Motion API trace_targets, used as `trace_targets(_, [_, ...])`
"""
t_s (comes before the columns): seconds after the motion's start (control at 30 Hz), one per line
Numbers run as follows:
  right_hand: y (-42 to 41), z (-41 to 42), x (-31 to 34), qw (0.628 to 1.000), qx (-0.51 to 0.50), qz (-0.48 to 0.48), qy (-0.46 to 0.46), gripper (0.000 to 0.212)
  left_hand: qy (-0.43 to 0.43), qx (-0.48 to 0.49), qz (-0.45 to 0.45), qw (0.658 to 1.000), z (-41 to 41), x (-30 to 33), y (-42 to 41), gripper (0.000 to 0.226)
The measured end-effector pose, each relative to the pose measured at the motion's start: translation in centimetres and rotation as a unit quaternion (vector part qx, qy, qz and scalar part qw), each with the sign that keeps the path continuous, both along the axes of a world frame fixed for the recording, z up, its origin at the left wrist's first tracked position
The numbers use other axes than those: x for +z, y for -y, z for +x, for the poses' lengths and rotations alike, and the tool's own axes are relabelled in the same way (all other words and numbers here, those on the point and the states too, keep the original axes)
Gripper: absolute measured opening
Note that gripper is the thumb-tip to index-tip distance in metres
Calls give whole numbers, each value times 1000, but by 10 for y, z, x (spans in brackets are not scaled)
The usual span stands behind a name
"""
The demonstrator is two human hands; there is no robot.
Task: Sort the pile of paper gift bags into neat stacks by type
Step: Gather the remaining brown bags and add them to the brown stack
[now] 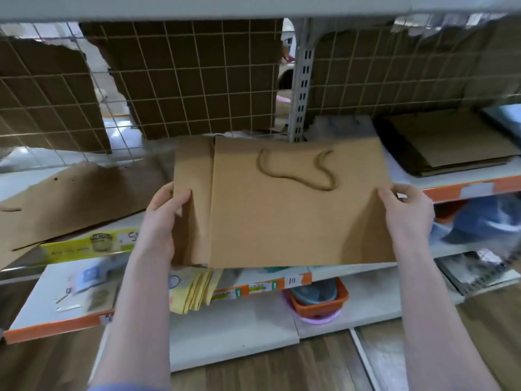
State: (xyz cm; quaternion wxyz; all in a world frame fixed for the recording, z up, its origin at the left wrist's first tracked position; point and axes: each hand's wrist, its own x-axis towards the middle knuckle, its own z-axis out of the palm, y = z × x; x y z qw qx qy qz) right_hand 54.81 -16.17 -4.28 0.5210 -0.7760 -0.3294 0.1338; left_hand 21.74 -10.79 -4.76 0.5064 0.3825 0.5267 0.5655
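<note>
The store shelf (pixel 462 190), white with an orange front edge, carries most of the work. On its right lies a fairly neat stack of flat brown bags (pixel 448 142), which looks like sorted work. On its left a loose brown bag (pixel 67 193) sprawls askew over the edge, so I judge the sorting partly done, with more to clear. Held in the air in front of the shelf is a flattened kraft gift bag (pixel 282 210), rope handle on top, a second layer showing at its left edge. The left hand (pixel 162 218) pinches its left edge, thumb on top; the right hand (pixel 406 215) grips its right edge. Lower down, an orange basket (pixel 318 304) nested in a lilac one holds a bluish item, blurred.
</note>
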Motion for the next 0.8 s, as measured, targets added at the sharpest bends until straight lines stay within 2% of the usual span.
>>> trace_targets(0.17, [21, 88, 1, 1000, -16, 2, 8, 36, -1, -30, 22, 999, 92, 9, 4, 13])
trace_targets(0.37, [48, 238, -3, 999, -41, 12, 12, 36, -13, -73, 24, 997, 252, 1, 18, 22])
trace_targets(0.47, [60, 312, -1, 999, -51, -3, 13, 35, -9, -87, 8, 996, 331, 0, 24, 13])
trace_targets(0.8, [37, 451, -25, 997, -68, -20, -2, 30, -23, -146, 5, 989, 472, -4, -16, 13])
